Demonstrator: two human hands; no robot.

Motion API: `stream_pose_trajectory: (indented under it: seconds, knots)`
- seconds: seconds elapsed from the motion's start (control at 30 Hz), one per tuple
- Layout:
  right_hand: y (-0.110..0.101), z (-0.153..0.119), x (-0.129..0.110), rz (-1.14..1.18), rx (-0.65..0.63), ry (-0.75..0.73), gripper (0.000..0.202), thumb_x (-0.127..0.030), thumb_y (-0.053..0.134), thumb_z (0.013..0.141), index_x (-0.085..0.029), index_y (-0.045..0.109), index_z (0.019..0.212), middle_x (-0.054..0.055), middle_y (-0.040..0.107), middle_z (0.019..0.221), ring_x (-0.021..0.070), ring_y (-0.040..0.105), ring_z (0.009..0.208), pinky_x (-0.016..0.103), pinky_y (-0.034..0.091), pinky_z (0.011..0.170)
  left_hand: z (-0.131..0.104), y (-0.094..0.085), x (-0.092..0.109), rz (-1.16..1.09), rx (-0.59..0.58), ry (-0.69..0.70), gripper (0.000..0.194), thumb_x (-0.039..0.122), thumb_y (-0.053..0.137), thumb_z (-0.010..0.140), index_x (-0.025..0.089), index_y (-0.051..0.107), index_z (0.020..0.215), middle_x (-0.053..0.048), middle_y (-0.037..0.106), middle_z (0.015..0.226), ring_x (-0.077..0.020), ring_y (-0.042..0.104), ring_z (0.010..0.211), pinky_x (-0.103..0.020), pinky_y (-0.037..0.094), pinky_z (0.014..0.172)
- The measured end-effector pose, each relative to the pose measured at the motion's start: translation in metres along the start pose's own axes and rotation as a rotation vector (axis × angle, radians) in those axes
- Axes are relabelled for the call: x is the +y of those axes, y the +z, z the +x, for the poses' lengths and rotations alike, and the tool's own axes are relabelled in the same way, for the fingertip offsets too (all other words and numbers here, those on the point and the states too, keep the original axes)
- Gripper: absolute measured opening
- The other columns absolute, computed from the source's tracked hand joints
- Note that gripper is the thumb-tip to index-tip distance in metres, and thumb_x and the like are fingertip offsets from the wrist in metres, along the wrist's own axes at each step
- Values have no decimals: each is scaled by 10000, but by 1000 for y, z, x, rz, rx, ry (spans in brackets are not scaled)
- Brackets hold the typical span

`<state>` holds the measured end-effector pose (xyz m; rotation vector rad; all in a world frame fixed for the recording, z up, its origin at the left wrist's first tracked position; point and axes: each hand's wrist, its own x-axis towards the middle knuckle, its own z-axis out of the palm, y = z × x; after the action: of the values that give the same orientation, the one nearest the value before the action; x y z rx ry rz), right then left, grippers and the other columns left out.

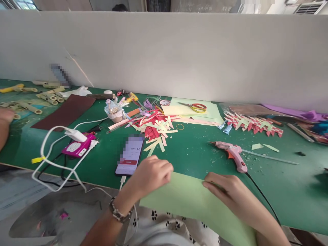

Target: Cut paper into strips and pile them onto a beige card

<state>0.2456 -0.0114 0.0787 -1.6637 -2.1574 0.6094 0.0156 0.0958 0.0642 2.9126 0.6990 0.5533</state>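
Both hands grip green paper (pale, wide).

Open: green tabletop between phone and glue gun | Blocked left: phone, charging cable

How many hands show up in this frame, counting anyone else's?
3. The wearer's left hand and right hand are at the upper edge of the green sheet; another person's hand is at the picture's left border, partly cut off.

Magenta power strip — bamboo tubes
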Motion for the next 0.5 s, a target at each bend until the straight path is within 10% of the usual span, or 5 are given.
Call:
stream_pose_trajectory:
  seconds: [0.27,0.5]
  knots:
    - [-17,-40,31,40,256,242,296,-411,425,867,-206,549,693,-34,446,517,85,345,433,185,325,392,-47,-8,-104,309,-48,-567,438,119,266,821,223,622,1054,-111,483,1223,-273,463,1104,-409,393,883]
    - [-9,-45,30,44,332,311,304,-422,417,870,-208,541,695,-29,450,537,89,333,453,202,311,402,-64,-3,-79,294,10,-820,603,486,333,855,115,359,1329,-186,431,1296,-322,428,1176,-425,399,900]
